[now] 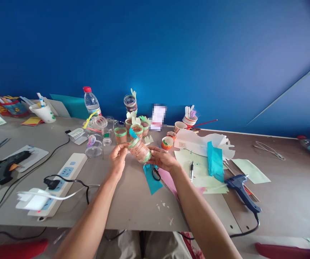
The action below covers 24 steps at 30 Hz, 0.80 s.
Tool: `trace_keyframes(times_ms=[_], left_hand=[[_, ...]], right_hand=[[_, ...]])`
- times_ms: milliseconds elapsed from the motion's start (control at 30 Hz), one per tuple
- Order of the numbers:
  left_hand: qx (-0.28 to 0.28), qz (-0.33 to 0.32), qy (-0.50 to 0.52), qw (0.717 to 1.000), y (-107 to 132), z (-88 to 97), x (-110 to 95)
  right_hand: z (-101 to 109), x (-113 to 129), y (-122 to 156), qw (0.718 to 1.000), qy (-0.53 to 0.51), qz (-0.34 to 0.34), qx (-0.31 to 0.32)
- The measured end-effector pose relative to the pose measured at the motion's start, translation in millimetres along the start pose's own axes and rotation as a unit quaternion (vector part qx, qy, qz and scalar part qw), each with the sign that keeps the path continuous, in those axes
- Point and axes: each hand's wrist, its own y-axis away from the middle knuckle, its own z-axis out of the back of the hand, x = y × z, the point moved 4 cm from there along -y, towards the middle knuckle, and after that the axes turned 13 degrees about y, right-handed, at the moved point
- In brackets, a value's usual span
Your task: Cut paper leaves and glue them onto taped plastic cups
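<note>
L hand (119, 160) & R hand (163, 158): I'm finger-clamping 1 tilted cup (140, 151). 1 btl (90, 98) holding clear liq (92, 107); 1 white cup (45, 114) holding pen-like items (41, 100).

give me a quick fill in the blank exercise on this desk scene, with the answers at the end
1. The left hand and right hand hold a tilted brownish cup, its ends banded in ____.
2. The cap of the bottle standing by the blue wall is ____.
3. The blue glue gun lies to the ____ of the power strip.

Answers: green; red; right
</note>
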Motion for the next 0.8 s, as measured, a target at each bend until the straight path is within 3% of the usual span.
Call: trace_keyframes(times_ms=[267,500,800], left_hand=[[0.021,-0.023,-0.039,0.999,0,3.1,5],[0.048,-0.072,-0.092,0.992,-5,10.7,15],[0.073,-0.092,-0.12,0.986,-8,13.3,18]], right_hand=[[-1,-1,0,0.987,0.114,-0.015,-0.112],[-8,10,3,0.945,0.271,0.015,-0.184],[-12,14,2,0.876,0.432,0.028,-0.213]])
